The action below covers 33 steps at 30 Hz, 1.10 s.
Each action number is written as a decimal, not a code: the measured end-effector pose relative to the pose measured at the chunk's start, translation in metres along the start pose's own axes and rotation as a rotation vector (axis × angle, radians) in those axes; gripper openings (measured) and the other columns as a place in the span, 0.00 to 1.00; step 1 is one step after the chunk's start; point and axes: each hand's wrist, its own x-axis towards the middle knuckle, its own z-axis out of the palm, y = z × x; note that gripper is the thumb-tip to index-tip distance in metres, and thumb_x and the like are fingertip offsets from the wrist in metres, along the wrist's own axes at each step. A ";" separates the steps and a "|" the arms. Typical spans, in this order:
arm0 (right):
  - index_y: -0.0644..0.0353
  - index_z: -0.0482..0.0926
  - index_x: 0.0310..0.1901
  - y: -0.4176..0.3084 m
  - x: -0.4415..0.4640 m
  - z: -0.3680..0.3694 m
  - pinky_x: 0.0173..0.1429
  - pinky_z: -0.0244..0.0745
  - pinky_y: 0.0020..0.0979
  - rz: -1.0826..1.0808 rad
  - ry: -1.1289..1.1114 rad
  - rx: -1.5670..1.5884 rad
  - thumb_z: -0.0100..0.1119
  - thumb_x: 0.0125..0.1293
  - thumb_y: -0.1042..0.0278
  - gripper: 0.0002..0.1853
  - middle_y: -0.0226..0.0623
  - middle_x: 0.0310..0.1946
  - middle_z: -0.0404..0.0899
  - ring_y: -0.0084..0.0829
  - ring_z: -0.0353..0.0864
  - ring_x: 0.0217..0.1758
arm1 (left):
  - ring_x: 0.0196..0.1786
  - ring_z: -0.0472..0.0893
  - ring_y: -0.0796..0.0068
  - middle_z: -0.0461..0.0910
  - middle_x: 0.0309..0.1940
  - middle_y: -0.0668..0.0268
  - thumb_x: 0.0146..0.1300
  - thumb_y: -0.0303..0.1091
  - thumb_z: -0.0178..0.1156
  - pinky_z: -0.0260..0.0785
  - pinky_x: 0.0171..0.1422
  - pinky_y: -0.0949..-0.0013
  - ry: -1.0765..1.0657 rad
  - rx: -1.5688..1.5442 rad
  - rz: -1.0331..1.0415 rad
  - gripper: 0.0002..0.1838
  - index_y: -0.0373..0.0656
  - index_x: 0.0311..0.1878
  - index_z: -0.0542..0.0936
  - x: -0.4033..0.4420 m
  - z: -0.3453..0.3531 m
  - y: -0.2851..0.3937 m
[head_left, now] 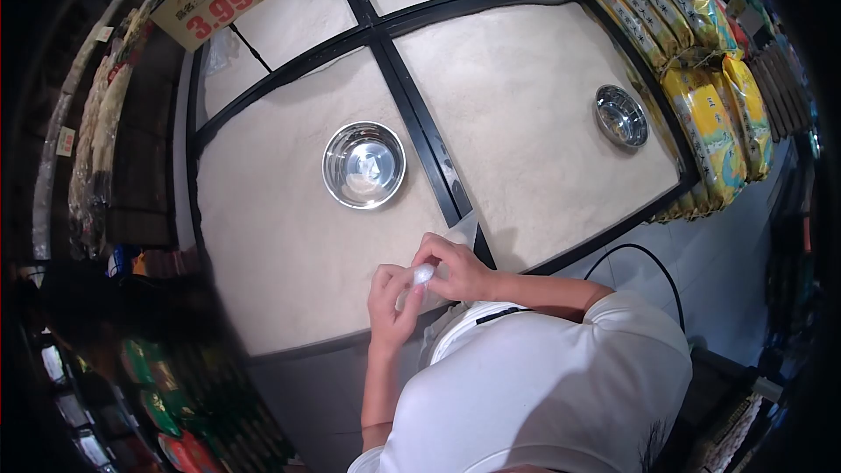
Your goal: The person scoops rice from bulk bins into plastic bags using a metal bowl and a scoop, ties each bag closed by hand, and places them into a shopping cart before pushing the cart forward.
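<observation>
My left hand and my right hand meet at the front edge of a rice bin, fingers pinched together. Between the fingertips is a bunched piece of clear, shiny plastic, which looks like a plastic bag. More of the thin plastic sticks out beyond my right hand, over the black divider. A round steel bowl rests on the white rice in the left bin, ahead of my hands. On the rice in the right bin lies a smaller steel bowl, tilted.
Black frame bars split the bins. A price sign reading 3.99 stands at the back left. Yellow rice bags are stacked along the right side. Packaged goods hang on the left, and a black cable loops at right.
</observation>
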 end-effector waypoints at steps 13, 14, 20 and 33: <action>0.60 0.71 0.39 -0.014 -0.027 -0.023 0.38 0.70 0.32 0.014 0.147 -0.053 0.59 0.50 0.82 0.14 0.38 0.33 0.70 0.34 0.74 0.33 | 0.37 0.77 0.64 0.76 0.35 0.60 0.48 0.20 0.63 0.70 0.41 0.65 0.063 0.361 0.222 0.19 0.38 0.47 0.82 0.003 0.037 0.041; 0.60 0.71 0.39 -0.013 -0.028 -0.025 0.38 0.70 0.31 0.032 0.154 -0.039 0.59 0.50 0.82 0.14 0.37 0.33 0.70 0.33 0.74 0.33 | 0.37 0.77 0.64 0.76 0.35 0.60 0.47 0.20 0.63 0.70 0.41 0.65 0.081 0.393 0.238 0.20 0.39 0.48 0.82 0.003 0.042 0.043; 0.60 0.71 0.38 -0.016 -0.039 -0.055 0.38 0.69 0.27 0.041 0.177 0.031 0.60 0.55 0.82 0.11 0.33 0.33 0.69 0.25 0.72 0.33 | 0.42 0.78 0.66 0.76 0.41 0.59 0.50 0.19 0.64 0.72 0.47 0.65 0.188 0.367 0.144 0.25 0.39 0.55 0.78 -0.006 0.087 0.048; 0.61 0.69 0.35 -0.001 -0.099 -0.219 0.38 0.72 0.28 -0.047 0.111 0.082 0.61 0.52 0.81 0.11 0.34 0.32 0.70 0.28 0.73 0.32 | 0.64 0.70 0.46 0.75 0.59 0.51 0.63 0.33 0.59 0.58 0.69 0.52 0.160 0.329 0.012 0.25 0.38 0.62 0.72 0.012 0.271 0.078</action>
